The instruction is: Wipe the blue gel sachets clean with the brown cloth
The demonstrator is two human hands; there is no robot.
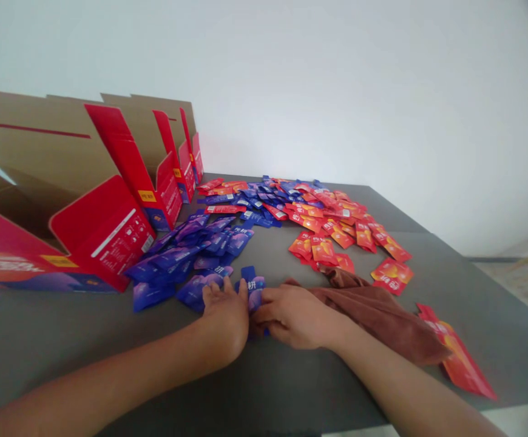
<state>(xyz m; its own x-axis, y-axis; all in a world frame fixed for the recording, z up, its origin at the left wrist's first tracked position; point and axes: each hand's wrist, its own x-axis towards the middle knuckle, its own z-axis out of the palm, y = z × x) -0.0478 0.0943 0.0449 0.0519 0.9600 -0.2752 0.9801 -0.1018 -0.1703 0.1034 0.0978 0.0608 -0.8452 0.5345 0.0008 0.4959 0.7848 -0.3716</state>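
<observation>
Near the front middle of the table, my left hand (pixel 226 314) lies over the blue-purple sachets with its fingers apart, the tips at a sachet (pixel 195 290) on the edge of the pile. Beside it, my right hand (pixel 297 315) has its fingers curled round the lower right edge of another small blue sachet (pixel 253 285). That sachet stands between both hands, and its lower part is hidden by my fingers. A heap of blue sachets (pixel 173 258) spreads to the left of my hands. A brown cloth (pixel 373 306) lies crumpled right behind my right wrist.
Open red cardboard boxes (pixel 104 224) stand in a row along the left. A mixed pile of blue and red sachets (pixel 264 197) lies at the back, with red-orange sachets (pixel 323 249) to its right. One large red pouch (pixel 462 358) is partly under the cloth, near the grey table's (pixel 450 267) right side.
</observation>
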